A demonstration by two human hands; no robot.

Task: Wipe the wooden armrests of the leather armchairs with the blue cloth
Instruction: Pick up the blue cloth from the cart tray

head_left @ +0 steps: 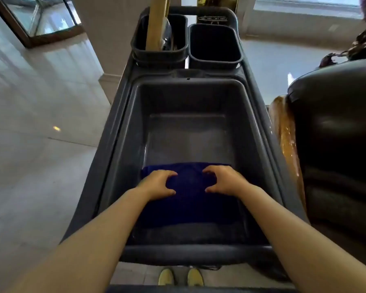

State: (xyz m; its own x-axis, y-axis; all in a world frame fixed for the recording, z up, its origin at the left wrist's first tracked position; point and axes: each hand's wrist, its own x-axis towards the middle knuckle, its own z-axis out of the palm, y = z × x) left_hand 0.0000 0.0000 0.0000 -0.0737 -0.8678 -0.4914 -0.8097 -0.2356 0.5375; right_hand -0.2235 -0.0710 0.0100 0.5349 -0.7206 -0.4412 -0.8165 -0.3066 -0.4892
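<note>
A person stands at the near end of a dark grey cart (114,132), both bare arms reaching down into its big tub (249,127). The blue cloth (188,199) lies flat on the floor of the tub, against the near wall, with the far part of the tub floor bare. The left hand (160,183) rests on the cloth toward its left edge and the right hand (223,180) toward its right edge; on both, the fingers are curled and the thumb is spread, pressing down on the fabric without yet closing around it, so neither hand grips anything. At the far end of the cart sit two small dark bins side by side: the left bin (140,44) holds a pale wooden handle (156,22) standing upright, and the right bin (216,46) looks empty. Just beside the cart's right edge stands a dark leather armchair (334,132), its glossy wooden armrest (283,132) facing the cart. Two yellow shoes (181,278) show on the pale tiled floor (40,134) beneath the cart's near rail.
</note>
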